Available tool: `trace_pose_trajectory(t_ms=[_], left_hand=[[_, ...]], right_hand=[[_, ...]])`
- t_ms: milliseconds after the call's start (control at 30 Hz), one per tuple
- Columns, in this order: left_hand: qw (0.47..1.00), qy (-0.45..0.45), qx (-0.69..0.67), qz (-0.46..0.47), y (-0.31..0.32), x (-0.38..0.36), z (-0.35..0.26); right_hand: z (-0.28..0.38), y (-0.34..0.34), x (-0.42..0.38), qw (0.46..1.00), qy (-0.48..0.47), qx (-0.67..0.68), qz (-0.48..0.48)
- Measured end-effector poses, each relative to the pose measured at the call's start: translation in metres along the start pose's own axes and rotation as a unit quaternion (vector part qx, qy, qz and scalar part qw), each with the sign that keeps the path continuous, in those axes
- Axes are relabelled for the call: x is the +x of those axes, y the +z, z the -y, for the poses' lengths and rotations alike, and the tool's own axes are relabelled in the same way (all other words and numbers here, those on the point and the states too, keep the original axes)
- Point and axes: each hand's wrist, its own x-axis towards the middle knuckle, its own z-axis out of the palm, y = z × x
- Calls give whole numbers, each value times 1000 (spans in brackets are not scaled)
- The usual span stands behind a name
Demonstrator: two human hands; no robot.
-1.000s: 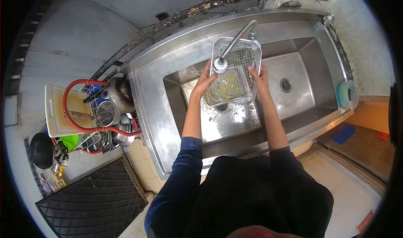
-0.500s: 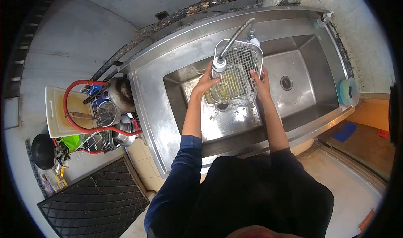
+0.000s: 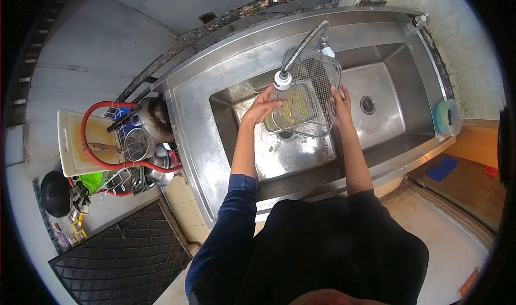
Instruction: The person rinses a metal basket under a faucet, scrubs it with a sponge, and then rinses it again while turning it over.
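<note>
- Over the left basin of the steel sink, the person holds a wire mesh basket tilted under the head of the flexible tap hose; the basin floor below is wet and carries a few scraps.
- Beside the sink on the left, a dish rack with a red hose looped around it stands well apart from the work, packed with pots and a strainer.
- Judged by its open mesh and thin frame, the wire mesh basket is likely light and fairly stiff, though the mesh could dent if squeezed; wet wire is probably slippery, so the thicker rim is the sounder place to take hold, one side each.
- On its near left edge, the left hand has its grip closed around the rim, fingers curled over the wire.
- On the opposite edge, the right hand presses flat against the basket's side, fingers spread upward along the mesh; its grip looks like a loose clasp, holding the basket rather than hooking it.
- Inside the basket, yellowish bits cling to the mesh.
</note>
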Motion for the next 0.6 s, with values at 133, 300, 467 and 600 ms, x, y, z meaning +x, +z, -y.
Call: trace_pose_trajectory(t_ms=[133,300,467,600], left_hand=[[999,-24,31,-33,-2,5,1],[991,-22,63,-114,-11,21,1],[996,17,71,-60,-7,14,-12],[1000,4,22,-18,-1,6,-19]], right_hand=[[-3,2,1,999,-22,27,0],[-3,18,0,999,-34,31,-23],[-5,17,2,997,-48,66,-15],[-4,15,0,998,-35,53,-20]])
